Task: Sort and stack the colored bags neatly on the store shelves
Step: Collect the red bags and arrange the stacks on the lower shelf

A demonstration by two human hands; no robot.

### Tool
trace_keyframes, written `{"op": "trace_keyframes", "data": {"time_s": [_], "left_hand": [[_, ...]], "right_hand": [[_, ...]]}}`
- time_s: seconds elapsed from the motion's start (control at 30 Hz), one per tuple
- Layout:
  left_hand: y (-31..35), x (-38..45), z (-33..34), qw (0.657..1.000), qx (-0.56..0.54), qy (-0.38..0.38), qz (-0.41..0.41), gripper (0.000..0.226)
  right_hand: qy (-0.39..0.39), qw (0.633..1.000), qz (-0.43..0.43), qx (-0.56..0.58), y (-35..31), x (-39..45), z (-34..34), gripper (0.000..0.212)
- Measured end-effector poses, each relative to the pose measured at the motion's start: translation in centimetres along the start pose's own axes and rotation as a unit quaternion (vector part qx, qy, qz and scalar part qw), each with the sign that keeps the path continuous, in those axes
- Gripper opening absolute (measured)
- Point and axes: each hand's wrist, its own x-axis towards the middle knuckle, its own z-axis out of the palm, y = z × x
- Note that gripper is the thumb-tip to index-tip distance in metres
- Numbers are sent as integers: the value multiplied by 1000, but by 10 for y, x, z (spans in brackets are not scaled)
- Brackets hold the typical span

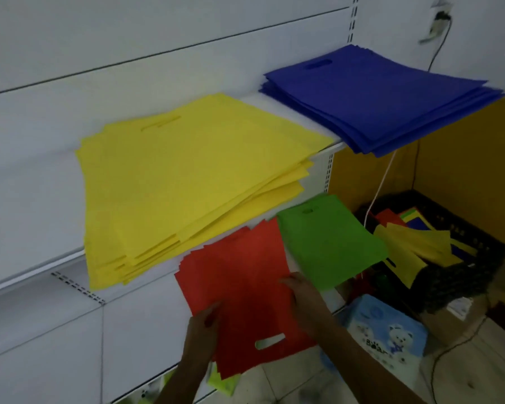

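White store shelving [27,275] fills the head view, and from my remote seat I read two tiers: the upper shelf carries a stack of yellow bags [187,182] and, further right, a stack of blue bags [376,97] that overhangs the shelf end. On the lower shelf lie a pile of red bags [239,275] and, just beside it to the right, a green bag [327,240] (I cannot tell whether one bag or several lie there).

Both hands are on the red pile. My left hand [201,325] grips its near left edge, thumb on top and fingers curled under as far as the dim picture lets me judge. My right hand [301,290] lies on the pile's right edge near the green bag; its fingers look curled over that edge, so I take it as holding too. The pile's near end, with the handle slot, hangs out past the shelf front.

I judge the step in hand to be squaring the red pile. Next it wants pushing back onto the shelf until its edges line up, without nudging the green bag. After that, the black crate [464,258] on the floor at right holds more mixed bags to sort.
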Motion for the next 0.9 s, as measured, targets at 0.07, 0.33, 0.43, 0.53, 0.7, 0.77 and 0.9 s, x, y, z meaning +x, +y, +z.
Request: {"op": "trace_keyframes", "data": {"time_s": [0.07,0.33,0.43,0.53,0.7,0.77,0.9], "left_hand": [[-2,5,6,1000,5,9,-18,34],[-10,42,25,997,47,35,-49,38],[-19,61,27,995,52,39,-75,45],[-35,82,22,994,66,37,-76,44],[-51,89,14,993,61,73,-66,51],[-37,76,16,987,76,114,-88,48],[-34,52,17,970,105,148,-159,47]], "right_hand": [[-39,999,-22,18,13,18,4,33],[-227,971,-79,-3,45,96,27,71],[-237,965,-101,-53,54,121,30,62],[-240,961,-124,-66,63,147,44,66],[-261,952,-131,-92,80,165,64,70],[-263,950,-119,-118,87,164,70,74],[-177,967,-74,-168,66,153,63,68]]}}
